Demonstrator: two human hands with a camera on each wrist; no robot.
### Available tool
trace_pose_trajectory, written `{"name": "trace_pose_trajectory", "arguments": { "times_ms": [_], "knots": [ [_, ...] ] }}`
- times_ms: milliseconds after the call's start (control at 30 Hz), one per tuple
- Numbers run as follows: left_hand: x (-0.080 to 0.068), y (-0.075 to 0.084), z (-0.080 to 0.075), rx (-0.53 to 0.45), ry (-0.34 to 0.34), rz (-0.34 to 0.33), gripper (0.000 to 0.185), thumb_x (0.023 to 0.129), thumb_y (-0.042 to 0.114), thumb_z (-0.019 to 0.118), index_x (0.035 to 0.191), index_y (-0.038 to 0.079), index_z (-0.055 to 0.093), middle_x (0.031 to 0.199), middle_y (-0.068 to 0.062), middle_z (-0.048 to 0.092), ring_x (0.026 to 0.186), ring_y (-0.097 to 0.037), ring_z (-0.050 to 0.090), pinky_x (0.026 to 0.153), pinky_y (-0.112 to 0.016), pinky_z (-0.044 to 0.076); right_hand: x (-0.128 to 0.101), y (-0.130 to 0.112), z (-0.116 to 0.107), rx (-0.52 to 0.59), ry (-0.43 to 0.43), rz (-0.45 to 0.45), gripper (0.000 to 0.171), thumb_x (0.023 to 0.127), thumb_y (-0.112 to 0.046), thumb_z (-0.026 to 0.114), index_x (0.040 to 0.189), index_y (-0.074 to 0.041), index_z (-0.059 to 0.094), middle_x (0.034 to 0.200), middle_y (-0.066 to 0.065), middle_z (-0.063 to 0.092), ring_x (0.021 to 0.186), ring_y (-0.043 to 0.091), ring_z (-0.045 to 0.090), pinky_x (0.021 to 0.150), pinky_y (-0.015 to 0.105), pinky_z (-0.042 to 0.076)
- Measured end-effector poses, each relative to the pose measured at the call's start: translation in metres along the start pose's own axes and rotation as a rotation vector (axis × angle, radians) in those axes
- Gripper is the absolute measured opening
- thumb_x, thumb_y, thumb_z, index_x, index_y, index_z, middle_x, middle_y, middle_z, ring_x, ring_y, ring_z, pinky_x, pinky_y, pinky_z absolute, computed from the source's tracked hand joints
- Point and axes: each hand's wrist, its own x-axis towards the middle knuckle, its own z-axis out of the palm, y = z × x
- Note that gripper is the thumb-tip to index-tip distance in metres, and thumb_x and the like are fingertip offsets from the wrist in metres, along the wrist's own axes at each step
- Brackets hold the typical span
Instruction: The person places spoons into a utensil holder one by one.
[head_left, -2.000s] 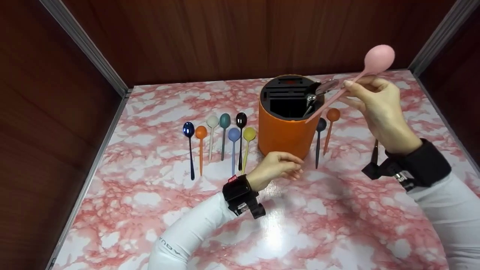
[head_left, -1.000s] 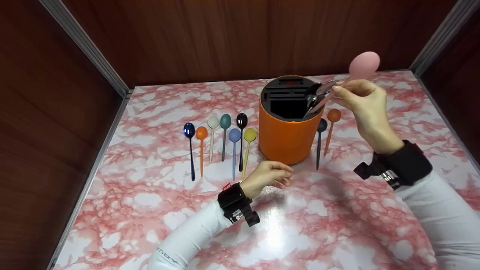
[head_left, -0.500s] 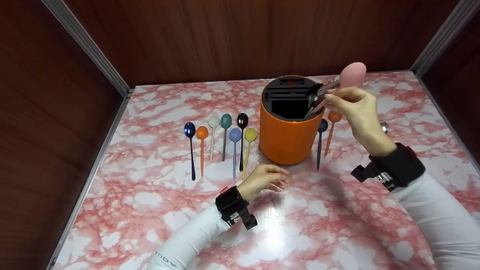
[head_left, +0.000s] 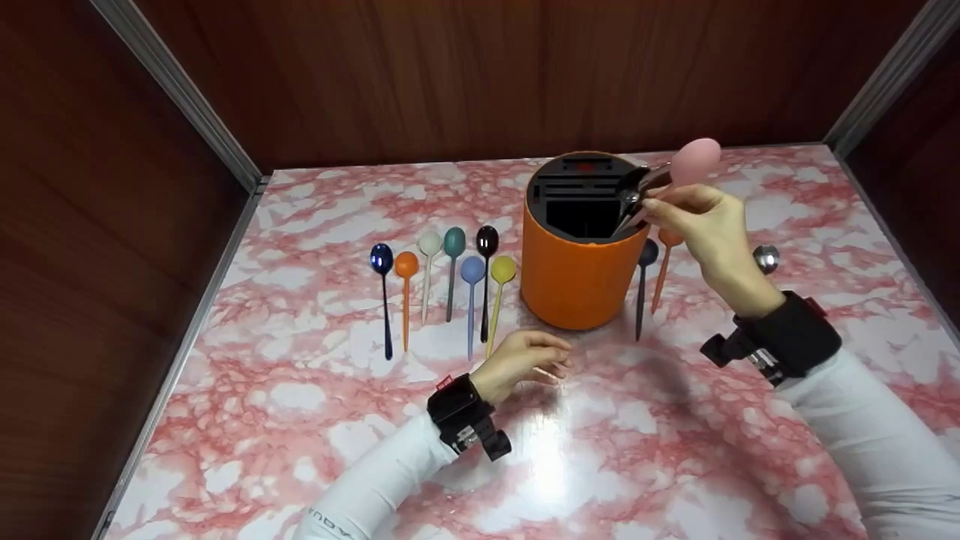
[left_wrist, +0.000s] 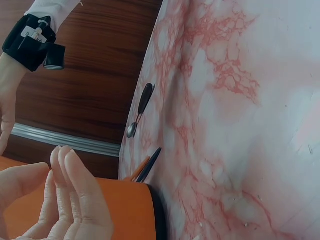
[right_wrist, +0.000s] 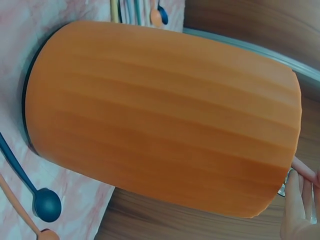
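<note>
The right hand (head_left: 709, 225) pinched the handle of a pink spoon (head_left: 694, 163), whose lower end stood inside the orange holder (head_left: 577, 277) near the bench's (head_left: 300, 390) far edge, right of middle. The left hand (head_left: 517, 360) rested on the bench just in front of the holder, fingers loosely curled and holding nothing.

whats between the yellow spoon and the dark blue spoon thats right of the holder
The orange utensil holder stands between the yellow spoon and the dark blue spoon; the head view shows it. No other spoon lies in that stretch.
</note>
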Motion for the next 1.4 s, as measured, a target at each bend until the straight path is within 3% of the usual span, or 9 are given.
{"name": "trace_pose_trajectory", "arguments": {
  "times_ms": [267,367,533,700,900,1100,1400],
  "knots": [
    [0.000,0.001,-0.003,0.003,0.014,-0.010,0.029,0.088,0.005,0.057,0.113,-0.009,0.059,0.104,-0.027,0.064,0.063,-0.008,0.061,0.079,-0.037,0.059,-0.002,0.000,-0.005,-0.121,0.051,0.056,0.007,0.076,-0.011,0.075,0.081,-0.016,0.073,0.071,-0.010,0.070,0.064,0.001,0.064,0.057,0.010,0.051],
    [0.000,-0.001,-0.005,0.002,0.017,-0.008,0.029,0.088,0.005,0.057,0.113,-0.009,0.059,0.102,-0.025,0.066,0.063,-0.007,0.061,0.077,-0.036,0.059,-0.003,0.001,-0.009,-0.163,0.046,0.065,0.006,0.076,-0.014,0.075,0.081,-0.016,0.073,0.068,-0.010,0.069,0.060,0.001,0.063,0.057,0.011,0.050],
    [0.000,-0.003,-0.008,-0.019,0.028,-0.015,0.027,0.088,0.005,0.057,0.112,-0.008,0.060,0.097,-0.021,0.068,0.065,-0.008,0.061,0.074,-0.031,0.059,-0.008,0.004,-0.016,-0.093,0.014,0.060,0.013,0.076,-0.011,0.075,0.089,-0.010,0.072,0.071,-0.007,0.070,0.062,0.004,0.066,0.064,0.013,0.054],
    [0.001,-0.003,-0.012,-0.034,0.038,-0.027,0.029,0.089,0.004,0.055,0.115,-0.010,0.057,0.084,-0.007,0.067,0.067,-0.010,0.061,0.076,-0.032,0.059,-0.010,0.011,-0.024,0.006,0.003,0.056,0.012,0.078,-0.004,0.071,0.089,-0.008,0.071,0.076,-0.002,0.072,0.067,0.008,0.069,0.069,0.017,0.057],
    [0.004,-0.005,-0.017,-0.038,0.039,0.009,0.030,0.089,0.002,0.053,0.115,-0.013,0.055,0.093,-0.019,0.068,0.066,-0.010,0.061,0.076,-0.036,0.059,-0.015,0.021,-0.030,0.093,-0.049,0.060,0.013,0.080,0.000,0.067,0.093,0.000,0.071,0.083,0.003,0.072,0.076,0.011,0.070,0.073,0.022,0.058],
    [0.004,-0.006,-0.020,-0.062,0.038,0.009,0.029,0.089,0.002,0.053,0.113,-0.013,0.056,0.083,-0.008,0.067,0.066,-0.011,0.060,0.073,-0.034,0.059,-0.021,0.030,-0.033,0.106,-0.084,0.078,0.013,0.082,0.000,0.065,0.094,0.002,0.070,0.087,0.004,0.071,0.077,0.013,0.069,0.073,0.025,0.058],
    [0.007,-0.006,-0.027,-0.066,0.070,-0.017,0.029,0.089,0.004,0.054,0.115,-0.010,0.057,0.084,-0.006,0.067,0.066,-0.010,0.060,0.073,-0.032,0.059,-0.032,0.045,-0.038,0.030,-0.107,0.146,0.016,0.083,-0.006,0.067,0.098,0.001,0.068,0.085,0.001,0.071,0.077,0.012,0.069,0.075,0.025,0.058]
  ]
}}
